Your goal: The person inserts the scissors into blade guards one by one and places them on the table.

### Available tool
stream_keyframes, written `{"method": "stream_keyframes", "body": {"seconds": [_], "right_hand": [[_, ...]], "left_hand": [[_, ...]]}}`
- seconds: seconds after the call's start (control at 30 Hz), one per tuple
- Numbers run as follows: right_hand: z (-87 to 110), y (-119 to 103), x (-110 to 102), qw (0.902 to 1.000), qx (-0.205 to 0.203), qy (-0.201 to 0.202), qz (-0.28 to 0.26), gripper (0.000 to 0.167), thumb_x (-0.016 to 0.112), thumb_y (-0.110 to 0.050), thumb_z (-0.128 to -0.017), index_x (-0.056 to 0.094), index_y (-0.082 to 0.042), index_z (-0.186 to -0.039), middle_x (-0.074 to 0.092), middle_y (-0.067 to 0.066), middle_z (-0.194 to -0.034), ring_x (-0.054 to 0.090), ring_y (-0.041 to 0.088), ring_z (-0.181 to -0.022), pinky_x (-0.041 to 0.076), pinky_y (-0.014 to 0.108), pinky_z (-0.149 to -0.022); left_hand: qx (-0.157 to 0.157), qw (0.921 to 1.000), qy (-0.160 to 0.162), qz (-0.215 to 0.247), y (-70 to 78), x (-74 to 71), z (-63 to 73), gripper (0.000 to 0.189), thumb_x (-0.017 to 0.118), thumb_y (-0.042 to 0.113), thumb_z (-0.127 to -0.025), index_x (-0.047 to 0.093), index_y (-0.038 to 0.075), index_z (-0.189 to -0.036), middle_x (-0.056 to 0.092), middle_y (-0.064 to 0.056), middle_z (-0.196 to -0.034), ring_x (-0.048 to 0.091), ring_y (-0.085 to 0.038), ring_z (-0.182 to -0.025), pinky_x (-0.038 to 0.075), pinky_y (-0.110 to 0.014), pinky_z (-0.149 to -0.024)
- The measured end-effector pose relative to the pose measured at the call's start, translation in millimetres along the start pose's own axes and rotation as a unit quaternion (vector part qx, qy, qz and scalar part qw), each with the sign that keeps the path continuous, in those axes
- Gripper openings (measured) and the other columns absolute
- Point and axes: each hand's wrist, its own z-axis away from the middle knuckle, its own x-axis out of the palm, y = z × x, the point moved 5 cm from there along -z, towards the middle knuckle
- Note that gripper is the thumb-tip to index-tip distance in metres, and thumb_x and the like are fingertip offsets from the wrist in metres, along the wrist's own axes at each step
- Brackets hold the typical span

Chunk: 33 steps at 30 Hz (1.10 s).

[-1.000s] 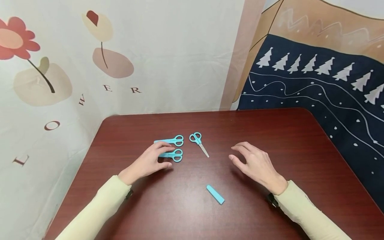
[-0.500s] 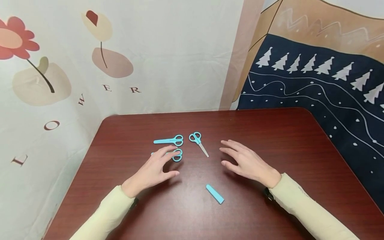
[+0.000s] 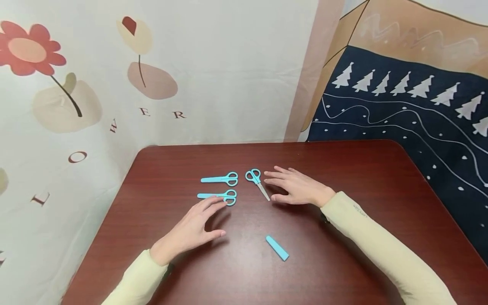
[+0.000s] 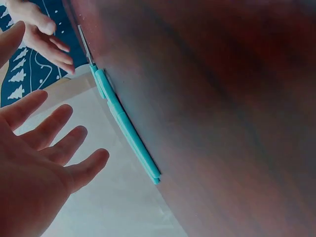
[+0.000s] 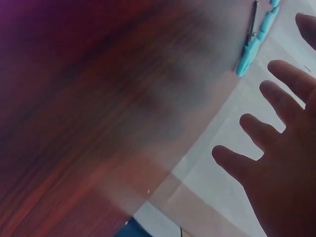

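Blue-handled scissors (image 3: 253,176) lie with their metal blades bare near the middle of the table. Just to their right my right hand (image 3: 299,186) hovers with spread fingers, holding nothing; the right wrist view shows those fingers (image 5: 261,133) apart from the scissors (image 5: 249,54). To the left, two more scissors, the far pair (image 3: 219,179) and the near pair (image 3: 209,196), have their blades in blue covers. My left hand (image 3: 190,226) is held over the table with loose fingers, its fingertips overlapping the near pair's handles in the head view. Nearer me lies a loose blue blade cover (image 3: 277,248).
The dark red wooden table (image 3: 324,271) fills the lower view. Behind it hangs a pale cloth (image 3: 228,84) with flowers and letters, and a navy cloth (image 3: 381,110) with white trees hangs at the right.
My right hand has moved left, close to the bare scissors. My left hand has drawn back toward me, uncovering the near covered scissors. The scissors and the loose cover lie unmoved.
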Motion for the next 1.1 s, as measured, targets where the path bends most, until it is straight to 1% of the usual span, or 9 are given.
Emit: {"method": "stream_keyframes", "body": {"seconds": [0.13, 0.3, 0.5, 0.63, 0.83, 1.0, 1.1], "right_hand": [[-13.8, 0, 5, 0.9999, 0.004, -0.013, -0.007, 0.063, 0.055, -0.054, -0.097, 0.046, -0.021, -0.15, 0.038, -0.002, -0.16, 0.026, 0.031, -0.153, 0.025, 0.064, -0.118], [-27.8, 0, 10, 0.9992, 0.019, -0.033, -0.011, 0.065, 0.046, -0.06, -0.099, 0.043, -0.022, -0.152, 0.035, -0.002, -0.162, 0.022, 0.028, -0.154, 0.023, 0.062, -0.12], [-35.4, 6, 16, 0.9982, 0.035, -0.049, -0.009, 0.065, 0.041, -0.062, -0.1, 0.041, -0.023, -0.153, 0.037, -0.003, -0.161, 0.021, 0.026, -0.155, 0.023, 0.061, -0.12], [-34.4, 12, 17, 0.9974, 0.047, -0.053, -0.013, 0.063, 0.042, -0.061, -0.1, 0.042, -0.025, -0.152, 0.038, -0.003, -0.16, 0.022, 0.026, -0.154, 0.023, 0.062, -0.12], [-25.1, 19, 13, 0.9969, 0.064, -0.044, 0.012, 0.061, 0.043, -0.059, -0.101, 0.042, -0.026, -0.152, 0.036, -0.004, -0.161, 0.023, 0.027, -0.154, 0.024, 0.061, -0.12], [-12.1, 21, 8, 0.9972, 0.064, -0.033, 0.021, 0.059, 0.047, -0.057, -0.1, 0.047, -0.024, -0.149, 0.036, -0.003, -0.161, 0.024, 0.028, -0.154, 0.024, 0.062, -0.119], [-3.7, 21, 7, 0.9975, 0.057, -0.031, 0.028, 0.059, 0.048, -0.055, -0.1, 0.047, -0.022, -0.149, 0.035, -0.002, -0.161, 0.025, 0.029, -0.153, 0.026, 0.063, -0.118]], "left_hand": [[0.005, 1.0, -0.005, -0.001, 2.9, 3.6, 2.3, 0.075, 0.084, 0.042, -0.077, 0.055, 0.014, -0.141, 0.051, -0.004, -0.147, 0.048, -0.029, -0.138, 0.042, -0.054, -0.109], [0.007, 0.9999, -0.012, 0.002, 4.4, 7.0, 3.8, 0.076, 0.084, 0.043, -0.077, 0.055, 0.015, -0.141, 0.051, -0.004, -0.148, 0.047, -0.028, -0.139, 0.042, -0.053, -0.11], [0.005, 0.9998, -0.02, 0.006, 5.3, 8.9, 3.2, 0.077, 0.084, 0.044, -0.077, 0.055, 0.014, -0.141, 0.049, -0.004, -0.149, 0.046, -0.029, -0.14, 0.042, -0.053, -0.11], [0.0, 0.9997, -0.022, 0.013, 5.5, 8.8, 1.9, 0.077, 0.084, 0.043, -0.077, 0.054, 0.015, -0.142, 0.048, -0.006, -0.15, 0.047, -0.03, -0.139, 0.043, -0.053, -0.108], [-0.004, 0.9995, -0.024, 0.019, 4.4, 10.3, -0.9, 0.075, 0.084, 0.042, -0.078, 0.054, 0.016, -0.142, 0.047, -0.006, -0.151, 0.048, -0.03, -0.138, 0.044, -0.053, -0.108], [-0.004, 0.9993, -0.029, 0.025, 4.2, 11.4, -3.0, 0.075, 0.082, 0.043, -0.079, 0.054, 0.016, -0.143, 0.046, -0.005, -0.152, 0.047, -0.029, -0.139, 0.043, -0.053, -0.108], [0.001, 0.9995, -0.027, 0.016, 5.0, 11.3, -3.8, 0.075, 0.082, 0.044, -0.079, 0.054, 0.017, -0.143, 0.046, -0.005, -0.152, 0.046, -0.028, -0.139, 0.044, -0.053, -0.108]]}}
